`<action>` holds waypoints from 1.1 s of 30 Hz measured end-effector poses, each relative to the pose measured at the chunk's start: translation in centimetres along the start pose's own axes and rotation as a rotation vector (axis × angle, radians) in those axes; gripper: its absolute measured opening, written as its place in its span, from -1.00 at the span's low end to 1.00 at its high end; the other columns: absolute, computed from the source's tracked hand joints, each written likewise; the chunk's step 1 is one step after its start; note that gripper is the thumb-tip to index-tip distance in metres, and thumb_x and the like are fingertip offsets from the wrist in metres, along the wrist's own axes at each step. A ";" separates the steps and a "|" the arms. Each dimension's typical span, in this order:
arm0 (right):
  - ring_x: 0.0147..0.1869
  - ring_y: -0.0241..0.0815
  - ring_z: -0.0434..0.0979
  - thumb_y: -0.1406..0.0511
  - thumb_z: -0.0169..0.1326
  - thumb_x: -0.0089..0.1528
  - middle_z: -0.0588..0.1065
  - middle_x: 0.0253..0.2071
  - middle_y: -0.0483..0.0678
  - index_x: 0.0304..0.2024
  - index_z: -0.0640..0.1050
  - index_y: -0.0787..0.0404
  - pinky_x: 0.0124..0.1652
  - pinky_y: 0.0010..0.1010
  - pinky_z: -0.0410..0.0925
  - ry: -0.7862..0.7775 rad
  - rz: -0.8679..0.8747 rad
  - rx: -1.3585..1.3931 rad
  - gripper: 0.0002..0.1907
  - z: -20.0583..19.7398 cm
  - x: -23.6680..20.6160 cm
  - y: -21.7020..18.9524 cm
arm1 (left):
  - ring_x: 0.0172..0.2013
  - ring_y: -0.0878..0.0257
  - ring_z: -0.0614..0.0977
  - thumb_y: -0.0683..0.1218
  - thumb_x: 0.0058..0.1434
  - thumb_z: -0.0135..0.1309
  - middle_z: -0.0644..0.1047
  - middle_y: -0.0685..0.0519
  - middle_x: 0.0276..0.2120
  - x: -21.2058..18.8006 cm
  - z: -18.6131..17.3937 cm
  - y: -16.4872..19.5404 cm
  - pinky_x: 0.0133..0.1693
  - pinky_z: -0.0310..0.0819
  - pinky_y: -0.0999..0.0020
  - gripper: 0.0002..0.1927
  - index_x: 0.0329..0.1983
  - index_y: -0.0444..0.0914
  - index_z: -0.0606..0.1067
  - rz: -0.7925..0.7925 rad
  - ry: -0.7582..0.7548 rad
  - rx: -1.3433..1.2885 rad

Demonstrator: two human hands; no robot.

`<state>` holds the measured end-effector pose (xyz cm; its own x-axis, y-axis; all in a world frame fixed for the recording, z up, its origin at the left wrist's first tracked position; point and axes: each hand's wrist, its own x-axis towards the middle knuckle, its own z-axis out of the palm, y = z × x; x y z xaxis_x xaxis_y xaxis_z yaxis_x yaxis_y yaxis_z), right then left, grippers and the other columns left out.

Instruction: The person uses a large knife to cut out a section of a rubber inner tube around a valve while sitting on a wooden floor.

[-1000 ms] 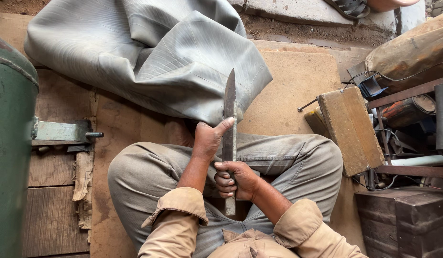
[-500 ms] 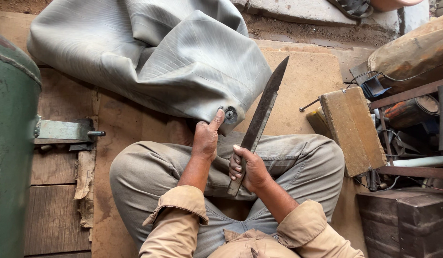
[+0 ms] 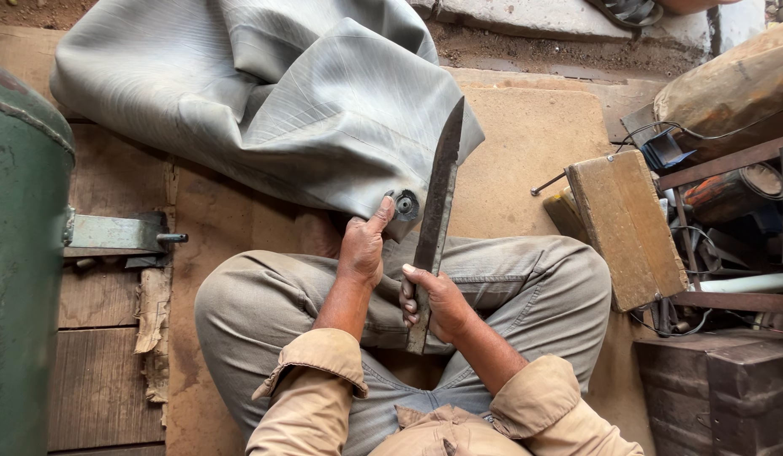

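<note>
Head view: right hand [image 3: 438, 300] grips a long rusty knife [image 3: 438, 207]; left hand [image 3: 362, 249] pinches ribbed grey rubber sheet [image 3: 273, 101].

We saw a green metal drum [image 3: 20, 253] at the left with a metal bracket [image 3: 113, 232] beside it, a wooden block [image 3: 632, 224] at the right, and rusty bars [image 3: 729, 300], wires and a brown sack [image 3: 734, 84] beyond.

Grey ribbed rubber sheet [image 3: 273, 101], dark rusty blade [image 3: 438, 194], khaki trousers [image 3: 510, 279], green drum [image 3: 20, 253]
</note>
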<state>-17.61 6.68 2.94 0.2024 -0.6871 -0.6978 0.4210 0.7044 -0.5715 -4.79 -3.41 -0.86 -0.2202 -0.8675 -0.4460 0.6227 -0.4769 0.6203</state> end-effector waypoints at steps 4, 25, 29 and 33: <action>-0.64 -0.22 0.30 0.06 0.03 0.31 0.32 -0.65 -0.10 -0.49 0.39 0.18 -0.48 -0.32 0.33 0.016 -0.008 0.006 -0.60 -0.1 0.1 0.0 | -0.20 0.33 0.58 -0.03 0.32 0.18 0.65 0.04 -0.23 -0.1 0.0 -0.1 -0.07 0.44 0.40 -0.74 -0.17 -0.35 0.62 0.010 0.010 0.019; -0.61 -0.26 0.35 0.07 0.06 0.33 0.37 -0.62 -0.08 -0.41 0.49 0.29 -0.56 -0.41 0.29 0.047 -0.059 -0.138 -0.58 -1.3 1.1 0.6 | -0.12 0.29 0.59 -0.10 0.27 0.21 0.64 0.04 -0.14 -0.1 -0.6 0.2 0.02 0.43 0.35 -0.75 -0.06 -0.34 0.59 -0.030 0.041 -0.056; -0.64 -0.29 0.34 0.02 -0.02 0.36 0.43 -0.61 -0.06 -0.31 0.56 0.35 -0.59 -0.47 0.28 0.004 -0.114 -0.304 -0.50 -1.2 0.4 -0.2 | -0.11 0.31 0.60 -0.11 0.27 0.23 0.64 0.04 -0.16 0.0 -0.7 0.6 0.04 0.43 0.36 -0.77 -0.09 -0.33 0.60 -0.027 0.016 -0.092; -0.66 -0.31 0.36 -0.09 -0.16 0.39 0.45 -0.60 -0.05 -0.16 0.57 0.38 -0.60 -0.50 0.29 -0.056 -0.069 -0.310 -0.35 -0.6 -0.4 -1.2 | -0.11 0.31 0.61 -0.11 0.26 0.23 0.66 0.03 -0.18 0.0 -0.9 0.7 0.05 0.44 0.37 -0.79 -0.13 -0.33 0.62 -0.003 -0.004 -0.115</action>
<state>-18.74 6.22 3.57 0.2344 -0.7381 -0.6327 0.1479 0.6704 -0.7272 -3.70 -3.64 -1.06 -0.2253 -0.8666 -0.4453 0.7038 -0.4608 0.5407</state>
